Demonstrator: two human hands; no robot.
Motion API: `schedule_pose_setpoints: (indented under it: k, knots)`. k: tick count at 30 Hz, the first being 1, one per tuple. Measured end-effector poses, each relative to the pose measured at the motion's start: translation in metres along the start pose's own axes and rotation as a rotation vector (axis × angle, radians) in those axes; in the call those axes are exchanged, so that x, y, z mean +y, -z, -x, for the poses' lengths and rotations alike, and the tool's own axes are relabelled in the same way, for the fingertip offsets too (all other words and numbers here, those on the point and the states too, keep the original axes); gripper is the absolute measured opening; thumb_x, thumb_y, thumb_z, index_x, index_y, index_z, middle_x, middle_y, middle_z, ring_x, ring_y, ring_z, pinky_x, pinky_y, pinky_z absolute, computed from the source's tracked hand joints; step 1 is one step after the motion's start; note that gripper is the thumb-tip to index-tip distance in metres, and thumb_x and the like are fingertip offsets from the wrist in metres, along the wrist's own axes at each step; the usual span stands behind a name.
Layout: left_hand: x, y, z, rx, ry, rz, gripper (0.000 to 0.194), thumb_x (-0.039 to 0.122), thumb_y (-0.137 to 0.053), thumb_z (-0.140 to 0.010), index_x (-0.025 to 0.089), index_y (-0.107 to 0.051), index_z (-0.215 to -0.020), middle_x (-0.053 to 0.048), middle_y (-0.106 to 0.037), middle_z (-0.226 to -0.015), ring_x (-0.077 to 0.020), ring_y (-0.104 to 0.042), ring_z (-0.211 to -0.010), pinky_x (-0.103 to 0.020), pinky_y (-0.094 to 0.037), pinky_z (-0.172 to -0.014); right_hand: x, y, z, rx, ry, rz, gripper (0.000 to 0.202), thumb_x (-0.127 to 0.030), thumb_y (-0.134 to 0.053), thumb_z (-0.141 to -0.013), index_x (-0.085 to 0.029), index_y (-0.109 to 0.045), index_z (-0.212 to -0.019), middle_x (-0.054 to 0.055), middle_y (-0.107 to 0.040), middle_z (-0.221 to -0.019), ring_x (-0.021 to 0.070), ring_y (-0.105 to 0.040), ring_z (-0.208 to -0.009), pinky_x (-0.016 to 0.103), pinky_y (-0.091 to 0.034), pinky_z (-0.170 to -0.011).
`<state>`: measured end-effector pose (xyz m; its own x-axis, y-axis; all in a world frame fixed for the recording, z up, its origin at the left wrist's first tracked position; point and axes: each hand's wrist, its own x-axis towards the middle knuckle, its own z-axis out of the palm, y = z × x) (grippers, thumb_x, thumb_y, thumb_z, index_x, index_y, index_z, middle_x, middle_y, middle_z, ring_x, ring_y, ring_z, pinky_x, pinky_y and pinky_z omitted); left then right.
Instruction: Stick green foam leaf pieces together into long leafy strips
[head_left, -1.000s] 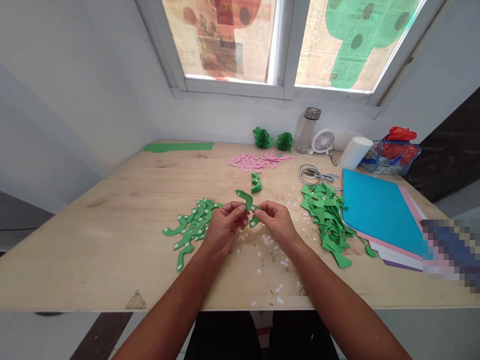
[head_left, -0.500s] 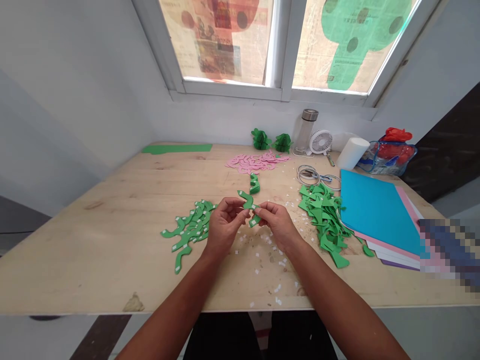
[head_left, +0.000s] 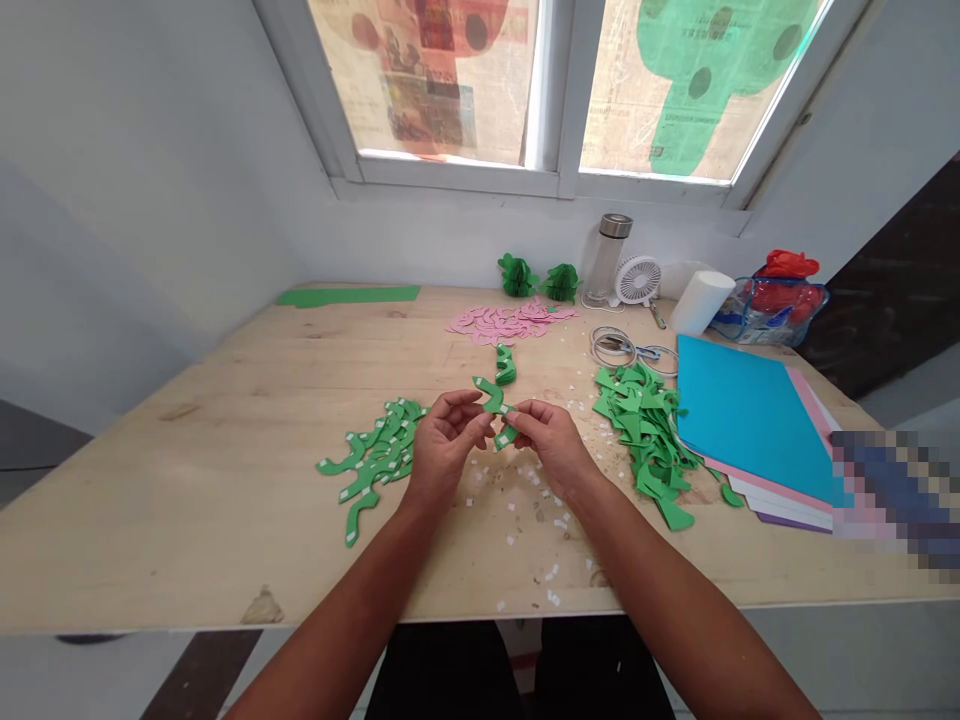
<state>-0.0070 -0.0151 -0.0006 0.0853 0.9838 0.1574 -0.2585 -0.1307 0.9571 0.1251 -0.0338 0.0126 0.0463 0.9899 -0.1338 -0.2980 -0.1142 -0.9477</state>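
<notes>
Wooden table (head_left: pixel 187 500) carries: 2 green ornaments (head_left: pixel 517 277) and pink cutouts (head_left: pixel 499 324), upper centre; green cutouts (head_left: pixel 381 448), left of centre; green scraps (head_left: pixel 643 425) and stacked sheets (head_left: pixel 750 420), right.

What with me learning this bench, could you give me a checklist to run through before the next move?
1. Right hand's grip on the wavy green cutout: ok, thumb and finger pinch it.
2. Left hand's hold on that cutout: cannot tell; its fingers are beside it, but contact is unclear.
3. White squares on the held cutout: ok, more than one shows.
4. Pile of green cutouts kept apart from green scraps: ok, they lie left and right of the hands.
5. Table free of loose bits: not ok, white bits lie between the forearms.
</notes>
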Motion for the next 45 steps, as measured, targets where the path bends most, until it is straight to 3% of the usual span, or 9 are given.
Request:
schedule_pose_setpoints:
  k: [4,8,17,37,41,45]
  knots:
    - [-0.0012,0.0012,-0.0004,-0.027,0.143,0.083,0.026,0.03,-0.071,-0.066,0.016,-0.057,-0.083,0.0,-0.062,-0.065,-0.01,-0.054,-0.051,-0.022,-0.042,-0.047,-0.0001,-0.0004,0.0002,0.036,0.041,0.03,0.017,-0.032,-0.068,-0.063,-0.016,-0.063,-0.066,-0.002,-0.058,-0.057,0.0096,-0.047,-0.055,0.024,-0.034,-0.055]
    - [0.0015,0.0008,0.0006,-0.145,0.278,0.114,0.022,0.034,-0.069,-0.068,0.014,-0.058,-0.069,0.0,-0.058,-0.063,-0.0105,-0.055,-0.053,-0.022,-0.042,-0.047,-0.0023,-0.0013,0.0008,0.063,0.093,0.053,0.016,-0.031,-0.067,-0.063,-0.016,-0.062,-0.065,-0.003,-0.057,-0.056,0.0095,-0.047,-0.054,0.024,-0.035,-0.054]
    - [0.0056,-0.002,0.0026,-0.192,0.339,0.09,0.023,0.03,-0.075,-0.061,0.015,-0.06,-0.071,-0.001,-0.061,-0.06,-0.0116,-0.056,-0.053,-0.021,-0.041,-0.048,-0.0029,-0.0003,-0.0004,0.074,0.154,0.074,0.017,-0.032,-0.067,-0.065,-0.017,-0.06,-0.066,-0.003,-0.056,-0.059,0.01,-0.049,-0.055,0.024,-0.037,-0.055]
    - [0.0024,0.0001,0.0016,-0.158,0.171,-0.024,0.021,0.03,-0.071,-0.066,0.015,-0.061,-0.076,-0.001,-0.061,-0.06,-0.0114,-0.054,-0.051,-0.023,-0.042,-0.049,-0.0044,-0.001,0.0024,0.051,0.121,0.092,0.014,-0.03,-0.065,-0.066,-0.017,-0.06,-0.063,-0.004,-0.054,-0.055,0.0095,-0.044,-0.054,0.024,-0.034,-0.055]
    - [0.0051,-0.0021,0.0043,-0.134,0.085,-0.129,0.026,0.031,-0.073,-0.065,0.017,-0.062,-0.084,-0.001,-0.061,-0.067,-0.0122,-0.056,-0.058,-0.022,-0.044,-0.051,-0.0041,-0.0004,0.0018,0.065,0.141,0.091,0.015,-0.032,-0.064,-0.066,-0.018,-0.061,-0.063,-0.004,-0.054,-0.055,0.0099,-0.044,-0.053,0.024,-0.034,-0.054]
    - [0.0059,-0.0027,0.0071,-0.059,-0.077,-0.307,0.021,0.032,-0.071,-0.067,0.019,-0.061,-0.08,-0.002,-0.061,-0.077,-0.0134,-0.057,-0.066,-0.023,-0.047,-0.058,-0.0016,0.0004,0.0008,0.075,0.154,0.091,0.015,-0.032,-0.064,-0.067,-0.018,-0.061,-0.063,-0.004,-0.055,-0.056,0.01,-0.044,-0.054,0.024,-0.034,-0.055]
